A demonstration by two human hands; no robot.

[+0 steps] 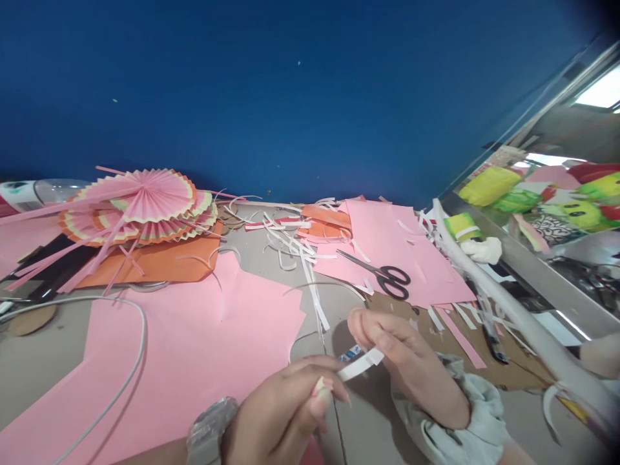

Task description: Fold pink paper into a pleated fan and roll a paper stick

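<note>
Rosettes of pleated pink paper [157, 196] look done; our left hand [278, 410] and right hand [407, 349] pinch an unfinished-looking white paper strip [359, 367].

Left hand [285, 410] and right hand [400, 349] hold 1 white strip [357, 367] between them, above a grey table [252, 250]. 1 pair of dark-handled scissors [382, 272] lies partly on the pink paper [426, 265] at right. Loose white strips [310, 276] lie tangled beside it. Pleated rosettes [155, 197] rest at upper left, over an orange sheet [167, 263].
</note>
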